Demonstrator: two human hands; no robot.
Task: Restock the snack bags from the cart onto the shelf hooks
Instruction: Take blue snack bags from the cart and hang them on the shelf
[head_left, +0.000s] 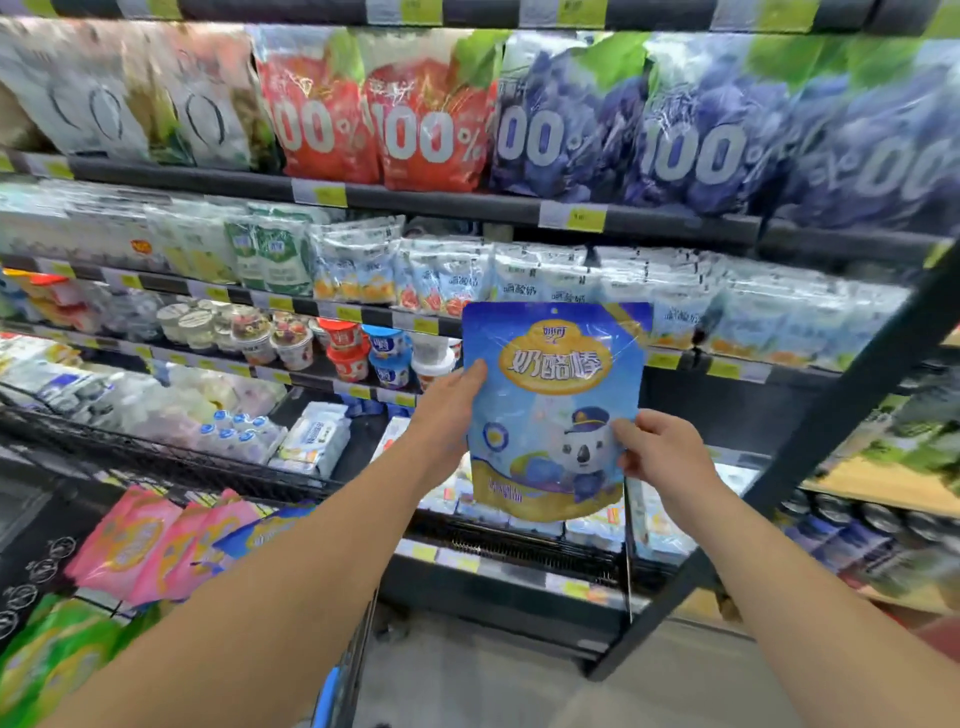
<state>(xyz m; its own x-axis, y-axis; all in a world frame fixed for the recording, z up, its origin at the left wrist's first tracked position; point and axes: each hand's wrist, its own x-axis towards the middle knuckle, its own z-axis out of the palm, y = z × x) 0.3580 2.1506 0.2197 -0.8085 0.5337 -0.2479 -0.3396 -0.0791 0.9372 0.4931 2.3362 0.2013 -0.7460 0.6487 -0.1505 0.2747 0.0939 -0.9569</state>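
As the blue bag (553, 410) was held upright before the shelves (441, 200), left hand (447, 410) and right hand (657, 447) pinched its side edges, steadying the top hole, presumably, for a far hook; cart (343, 670) near left.

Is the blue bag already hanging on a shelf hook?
No, both the left hand and right hand hold the blue bag up in front of the shelves.

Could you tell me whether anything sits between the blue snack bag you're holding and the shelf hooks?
Nothing visible blocks it. Both the left hand and right hand hold the blue koala-print foil snack bag in open air before the dark shelving; the hooks themselves aren't discernible.
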